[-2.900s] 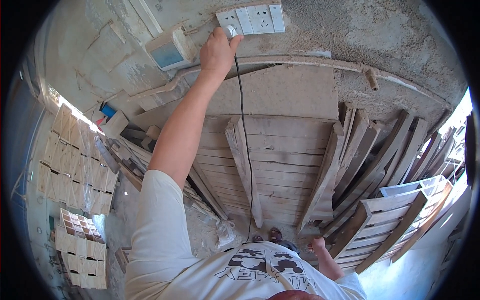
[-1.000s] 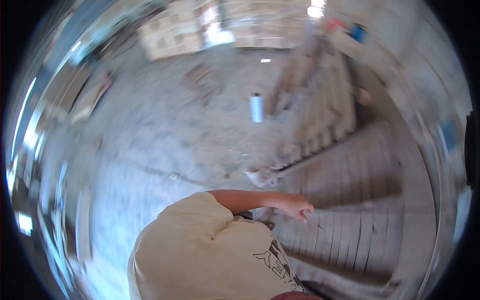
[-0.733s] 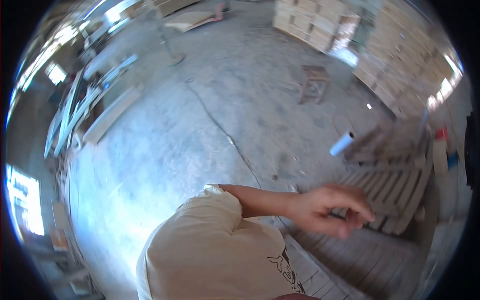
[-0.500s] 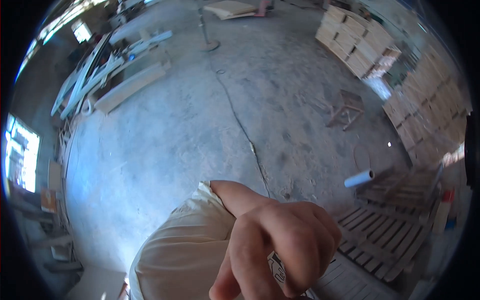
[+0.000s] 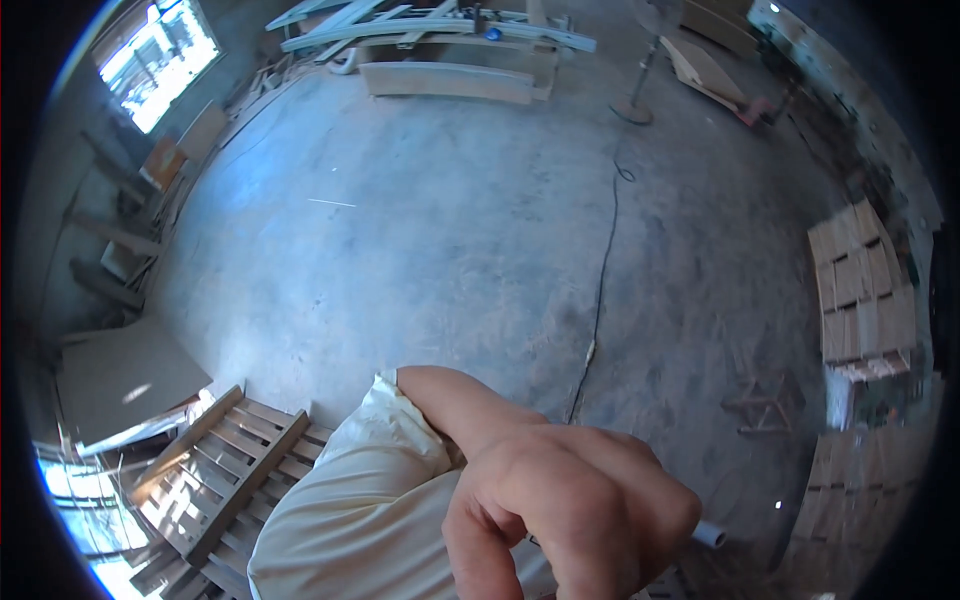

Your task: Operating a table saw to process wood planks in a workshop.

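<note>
My left hand [image 5: 580,505] is raised close to the view at the bottom, its back and knuckles turned up. The forearm [image 5: 465,400] comes out of a loose cream sleeve [image 5: 350,490] and bends at the elbow. Its fingers curl downward, with a gap between the thumb side and the rest. The fingertips run past the lower edge, so whatever they grip, if anything, is hidden. My right hand does not show.
Wooden pallets [image 5: 250,460] lie at lower left beside a flat board [image 5: 125,380]. A black cable [image 5: 605,280] crosses the concrete floor [image 5: 420,260] toward a stand [image 5: 632,112]. Stacked wooden crates [image 5: 862,290], a stool [image 5: 765,408] and a white roll [image 5: 710,535] are at right.
The view has turned left: the floor objects sit farther right, and the pallets at lower left have come in. My left hand stays raised and curled, its finger gap now narrower.
</note>
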Motion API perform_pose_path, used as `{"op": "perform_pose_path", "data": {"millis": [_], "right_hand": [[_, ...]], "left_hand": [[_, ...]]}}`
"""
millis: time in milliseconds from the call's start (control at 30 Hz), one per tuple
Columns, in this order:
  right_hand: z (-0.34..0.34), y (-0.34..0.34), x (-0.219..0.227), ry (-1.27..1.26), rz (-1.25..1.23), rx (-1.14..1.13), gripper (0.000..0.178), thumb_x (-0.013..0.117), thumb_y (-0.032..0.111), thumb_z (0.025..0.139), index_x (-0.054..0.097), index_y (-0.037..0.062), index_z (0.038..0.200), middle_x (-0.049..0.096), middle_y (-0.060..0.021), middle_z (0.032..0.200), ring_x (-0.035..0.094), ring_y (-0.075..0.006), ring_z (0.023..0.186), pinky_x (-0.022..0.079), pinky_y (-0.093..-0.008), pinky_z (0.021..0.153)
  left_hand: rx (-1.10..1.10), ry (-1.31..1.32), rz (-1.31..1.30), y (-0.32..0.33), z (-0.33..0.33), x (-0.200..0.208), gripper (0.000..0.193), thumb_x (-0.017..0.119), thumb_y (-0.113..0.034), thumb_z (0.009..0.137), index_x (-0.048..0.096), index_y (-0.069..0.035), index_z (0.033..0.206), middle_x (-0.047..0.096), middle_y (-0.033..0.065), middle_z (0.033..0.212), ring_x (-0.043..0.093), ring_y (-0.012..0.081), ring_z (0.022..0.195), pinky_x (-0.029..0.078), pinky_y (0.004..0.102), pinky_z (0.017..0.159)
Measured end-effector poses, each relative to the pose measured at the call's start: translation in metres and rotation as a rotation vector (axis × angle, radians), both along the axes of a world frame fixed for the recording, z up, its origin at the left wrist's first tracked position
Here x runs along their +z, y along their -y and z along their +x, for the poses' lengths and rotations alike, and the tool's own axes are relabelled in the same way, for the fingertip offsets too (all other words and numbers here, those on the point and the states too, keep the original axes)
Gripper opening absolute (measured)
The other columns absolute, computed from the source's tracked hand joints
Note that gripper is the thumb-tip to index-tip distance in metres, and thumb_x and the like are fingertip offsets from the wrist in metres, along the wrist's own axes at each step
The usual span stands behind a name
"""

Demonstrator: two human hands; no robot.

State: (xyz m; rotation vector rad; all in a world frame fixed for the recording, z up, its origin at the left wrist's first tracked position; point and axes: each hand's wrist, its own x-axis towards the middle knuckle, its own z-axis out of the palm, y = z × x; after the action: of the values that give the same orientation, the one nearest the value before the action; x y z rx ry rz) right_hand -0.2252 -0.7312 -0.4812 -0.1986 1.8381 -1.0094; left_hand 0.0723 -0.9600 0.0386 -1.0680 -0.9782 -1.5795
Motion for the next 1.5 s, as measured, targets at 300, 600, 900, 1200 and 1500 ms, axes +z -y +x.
{"op": "perform_pose_path", "data": {"millis": [300,600,900,1200,1500], "right_hand": [[-0.029,0.064,-0.056,0.026,0.249,0.355,0.007,0.056,0.004,0.08,0.063,0.0009,0.079,0.06,-0.0104,0.067,0.065,-0.0206,0.06,0.052,-0.0334,0.048],[-0.083,0.067,-0.166,-0.509,0.05,0.832,0.013,0.069,0.015,0.071,0.072,0.0032,0.074,0.065,-0.0158,0.067,0.067,-0.0301,0.06,0.054,-0.0364,0.057],[-0.152,0.217,-0.085,-0.168,-0.253,0.551,0.005,0.058,0.002,0.077,0.06,-0.0006,0.074,0.056,-0.0108,0.059,0.06,-0.0276,0.05,0.046,-0.0363,0.046],[-0.288,0.354,-0.191,-0.582,-0.098,1.04,0.013,0.057,0.009,0.078,0.059,-0.0018,0.072,0.054,-0.0127,0.061,0.06,-0.0255,0.058,0.046,-0.0404,0.053],[-0.3,0.657,0.043,-0.22,0.028,0.751,0.011,0.056,0.01,0.083,0.06,0.0026,0.09,0.059,-0.0076,0.07,0.06,-0.0201,0.063,0.05,-0.0342,0.056]], "left_hand": [[0.148,0.124,-0.03,0.074,-0.046,0.007,0.029,0.073,-0.027,0.086,0.064,-0.005,0.102,0.058,0.0109,0.076,0.051,0.0159,0.054,0.04,0.0288,0.043],[0.018,0.164,-0.122,0.172,-0.15,0.028,0.022,0.07,-0.024,0.088,0.061,-0.004,0.093,0.051,0.0059,0.068,0.045,0.0154,0.05,0.037,0.0283,0.042],[0.191,0.9,0.317,0.288,-0.152,-0.079,0.013,0.06,-0.012,0.095,0.052,-0.004,0.089,0.051,0.0014,0.07,0.049,0.0091,0.064,0.039,0.0246,0.054],[0.406,1.335,0.808,0.429,-0.195,-0.211,0.022,0.067,-0.015,0.091,0.048,-0.008,0.082,0.049,-0.0023,0.07,0.046,0.0055,0.058,0.037,0.0221,0.051],[0.423,1.268,0.555,0.565,-0.276,-0.232,0.028,0.063,-0.029,0.094,0.053,-0.006,0.082,0.055,-0.0023,0.068,0.054,0.0077,0.062,0.046,0.0252,0.057]]}}
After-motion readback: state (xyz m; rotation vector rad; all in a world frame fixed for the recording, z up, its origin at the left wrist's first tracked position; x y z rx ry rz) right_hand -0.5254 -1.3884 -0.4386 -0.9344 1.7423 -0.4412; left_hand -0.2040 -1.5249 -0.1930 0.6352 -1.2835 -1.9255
